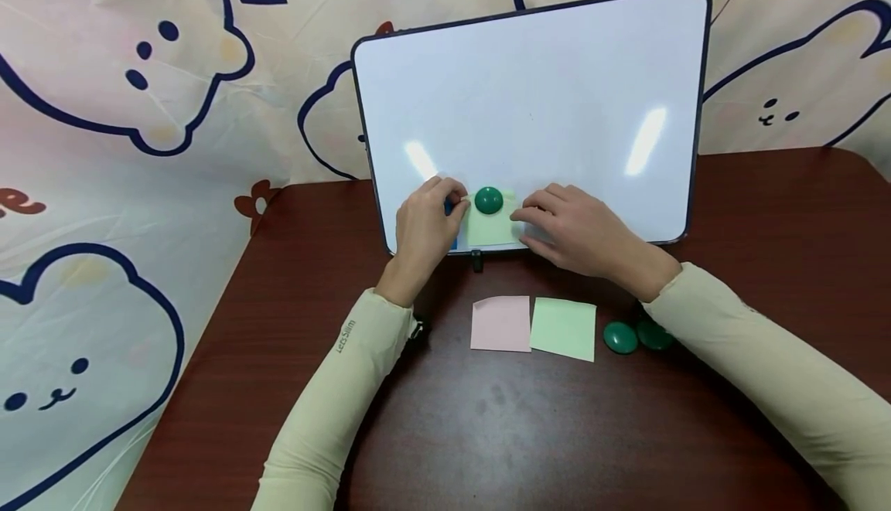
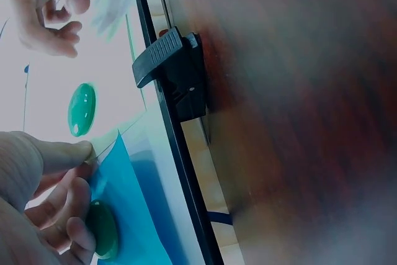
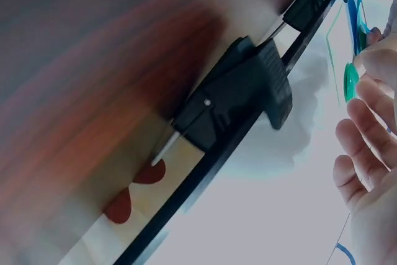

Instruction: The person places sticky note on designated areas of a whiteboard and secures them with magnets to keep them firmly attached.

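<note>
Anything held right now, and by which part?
Left hand pinches the yellow-green note at its left edge, near the top. The right hand appears to hold nothing.

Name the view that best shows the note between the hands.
Head: most of the note shows, pale green under a green magnet. Both wrist views wash it out nearly white, the right one at a slant.

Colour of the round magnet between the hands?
Green: a glossy, domed round magnet. Clearest in the head view.
</note>
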Demonstrator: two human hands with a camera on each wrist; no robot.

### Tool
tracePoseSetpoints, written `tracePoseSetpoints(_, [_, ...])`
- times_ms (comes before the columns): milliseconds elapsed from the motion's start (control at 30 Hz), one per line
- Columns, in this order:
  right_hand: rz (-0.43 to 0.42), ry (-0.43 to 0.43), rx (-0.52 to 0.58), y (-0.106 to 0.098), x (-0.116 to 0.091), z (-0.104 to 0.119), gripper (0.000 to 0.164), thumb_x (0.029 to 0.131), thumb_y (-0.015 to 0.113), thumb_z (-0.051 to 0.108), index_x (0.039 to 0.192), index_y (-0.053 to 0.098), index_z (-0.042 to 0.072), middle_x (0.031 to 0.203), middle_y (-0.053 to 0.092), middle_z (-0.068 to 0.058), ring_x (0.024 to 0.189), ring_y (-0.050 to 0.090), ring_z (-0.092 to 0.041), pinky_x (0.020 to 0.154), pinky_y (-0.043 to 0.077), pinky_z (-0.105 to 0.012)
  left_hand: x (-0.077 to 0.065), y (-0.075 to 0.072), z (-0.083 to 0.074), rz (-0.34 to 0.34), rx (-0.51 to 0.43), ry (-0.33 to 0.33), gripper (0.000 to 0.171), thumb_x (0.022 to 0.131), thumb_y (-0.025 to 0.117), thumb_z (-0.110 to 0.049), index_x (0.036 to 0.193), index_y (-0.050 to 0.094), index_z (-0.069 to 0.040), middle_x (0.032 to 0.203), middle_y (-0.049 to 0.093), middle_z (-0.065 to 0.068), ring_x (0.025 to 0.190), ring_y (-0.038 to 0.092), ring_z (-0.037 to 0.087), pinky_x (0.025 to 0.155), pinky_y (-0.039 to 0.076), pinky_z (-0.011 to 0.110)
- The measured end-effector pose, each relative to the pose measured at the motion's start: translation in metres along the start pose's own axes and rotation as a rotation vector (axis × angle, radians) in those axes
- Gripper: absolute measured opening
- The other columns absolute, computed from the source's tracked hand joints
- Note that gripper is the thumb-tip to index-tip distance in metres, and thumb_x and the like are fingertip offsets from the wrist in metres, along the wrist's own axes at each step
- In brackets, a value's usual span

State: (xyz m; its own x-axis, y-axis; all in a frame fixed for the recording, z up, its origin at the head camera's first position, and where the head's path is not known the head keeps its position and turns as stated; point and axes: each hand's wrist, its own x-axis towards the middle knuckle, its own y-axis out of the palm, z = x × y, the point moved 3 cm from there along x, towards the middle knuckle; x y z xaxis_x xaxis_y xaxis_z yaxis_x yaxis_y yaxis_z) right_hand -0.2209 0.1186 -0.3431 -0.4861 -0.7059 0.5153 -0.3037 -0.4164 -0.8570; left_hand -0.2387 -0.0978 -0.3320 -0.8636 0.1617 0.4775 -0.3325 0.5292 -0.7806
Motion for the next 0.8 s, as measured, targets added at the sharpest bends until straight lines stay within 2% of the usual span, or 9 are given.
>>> tracePoseSetpoints(200, [0.049,0.018,0.007,-0.003,-0.019,-0.002,0.032,0.086,0.076,0.025,0.114,0.071,0.010,0.108,0.068,-0.007,0.102,0.061,-0.026,0.087,0.053,-0.044,-0.003,-0.001,0.000,0.020,-0.007,-0.012,0.014,0.091,0.073,-0.016,0.103,0.071,-0.010,0.092,0.069,0.006,0.077,0.062,0.019,0.067,0.053,0.032])
tracePoseSetpoints(400, [0.090,0.065,0.023,-0.011,-0.038,-0.002,0.035,0.086,0.077,0.028,0.116,0.070,0.012,0.110,0.068,-0.006,0.104,0.061,-0.025,0.089,0.052,-0.044,-0.009,-0.007,-0.003,0.031,0.015,0.030,0.014,0.091,0.072,-0.016,0.103,0.072,-0.009,0.091,0.068,0.007,0.080,0.061,0.020,0.069,0.054,0.032])
tracePoseSetpoints(633, [0.107,0.111,0.064,-0.020,-0.050,-0.006,0.035,0.085,0.077,0.030,0.115,0.071,0.014,0.109,0.068,-0.003,0.103,0.059,-0.022,0.090,0.051,-0.042,-0.020,-0.009,-0.008,0.082,0.035,0.167,0.012,0.090,0.075,-0.017,0.098,0.073,-0.008,0.092,0.069,0.006,0.089,0.060,0.021,0.075,0.054,0.031])
tracePoseSetpoints(800, [0.148,0.151,0.092,-0.025,-0.059,-0.007,0.033,0.086,0.077,0.031,0.114,0.071,0.014,0.108,0.068,0.000,0.102,0.059,-0.020,0.089,0.050,-0.042,-0.033,-0.009,-0.014,0.145,0.047,0.314,0.012,0.088,0.076,-0.014,0.098,0.074,-0.009,0.088,0.068,0.003,0.087,0.061,0.018,0.073,0.054,0.029])
